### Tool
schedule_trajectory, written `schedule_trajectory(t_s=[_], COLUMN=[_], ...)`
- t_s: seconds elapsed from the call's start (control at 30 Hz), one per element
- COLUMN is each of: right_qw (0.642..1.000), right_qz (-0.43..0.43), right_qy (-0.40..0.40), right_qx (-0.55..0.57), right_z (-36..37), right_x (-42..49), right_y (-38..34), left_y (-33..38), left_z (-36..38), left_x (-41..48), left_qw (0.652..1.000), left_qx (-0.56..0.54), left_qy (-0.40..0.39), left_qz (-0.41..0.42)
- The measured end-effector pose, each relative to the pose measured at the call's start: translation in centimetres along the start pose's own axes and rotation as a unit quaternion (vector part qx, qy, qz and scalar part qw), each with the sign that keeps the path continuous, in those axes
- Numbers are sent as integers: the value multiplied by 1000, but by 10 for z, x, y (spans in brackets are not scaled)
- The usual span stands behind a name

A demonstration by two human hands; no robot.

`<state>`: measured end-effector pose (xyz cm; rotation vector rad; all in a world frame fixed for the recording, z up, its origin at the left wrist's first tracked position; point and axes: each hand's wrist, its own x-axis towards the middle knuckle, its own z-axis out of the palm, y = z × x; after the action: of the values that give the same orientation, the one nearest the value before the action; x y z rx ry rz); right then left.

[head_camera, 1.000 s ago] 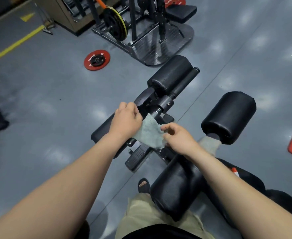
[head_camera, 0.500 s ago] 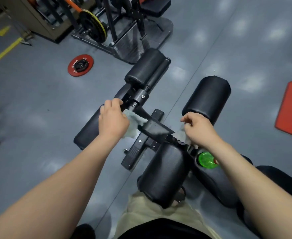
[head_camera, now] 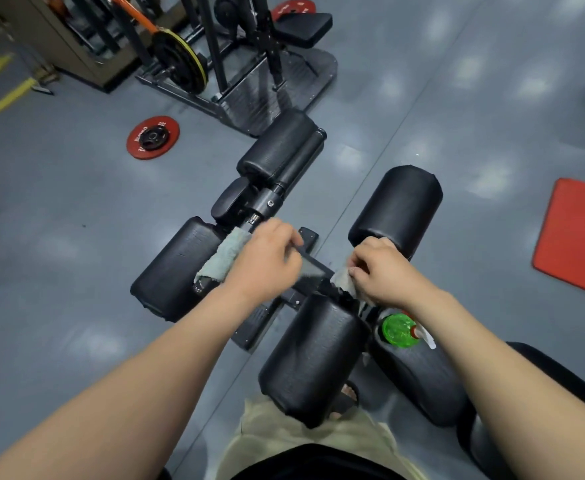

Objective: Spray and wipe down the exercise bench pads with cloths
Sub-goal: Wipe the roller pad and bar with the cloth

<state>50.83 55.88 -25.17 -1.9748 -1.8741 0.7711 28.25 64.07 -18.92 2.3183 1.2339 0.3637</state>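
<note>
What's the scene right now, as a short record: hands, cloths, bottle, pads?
left hand: grips left cloth, which lies against the inner end of the left roller pad
right hand: pinches right cloth, beside the right roller pad
spray bottle: green, on the near right pad, no hand on it
floor: red weight plate, red mat

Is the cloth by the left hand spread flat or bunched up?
Bunched up: the cloth lies as a folded strip over the end of the pad, gripped by the left hand.
</note>
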Motion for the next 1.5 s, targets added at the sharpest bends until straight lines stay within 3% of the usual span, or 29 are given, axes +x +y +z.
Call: schedule_trajectory(t_s=[0.13, 0.3, 0.43, 0.53, 0.63, 0.77, 0.93, 1.07, 1.2, 1.4, 1.5], right_qw=[989, 952, 921, 898, 844, 786, 810, 841, 833, 859, 849], right_qz=[-17, 6, 15, 28, 40, 78, 26, 27, 51, 108, 123], right_qy=[14, 27, -44, -43, -65, -94, -115, -81, -17, 84, 142], right_qx=[145, 305, 386, 437, 531, 606, 574, 535, 551, 494, 494], right_z=[-22, -32, -34, -37, -43, -48, -46, -47, -48, -57, -63], right_x=[6, 18, 26, 37, 51, 68, 79, 92, 109, 146, 164], right_y=[-28, -37, -37, -45, -56, -71, -79, -88, -100, -104, -96], left_y=[12, 12, 10, 7, 4, 3, -6, -15, -28, -61, -84], left_z=[6, -1, -18, -35, -49, -66, -83, -84, -79, -72, -64], left_x=[-1, 9, 17, 24, 29, 35, 51, 66, 84, 117, 135], left_qw=[988, 987, 966, 964, 961, 902, 852, 845, 900, 928, 950], left_qx=[-43, -95, -220, -235, -259, -412, -505, -513, -399, -275, -209], left_qy=[-149, -102, -64, -59, -47, -70, -72, -62, -37, 76, 34], left_qz=[-10, -81, -122, -112, -82, -106, -120, -141, -172, -240, -231])
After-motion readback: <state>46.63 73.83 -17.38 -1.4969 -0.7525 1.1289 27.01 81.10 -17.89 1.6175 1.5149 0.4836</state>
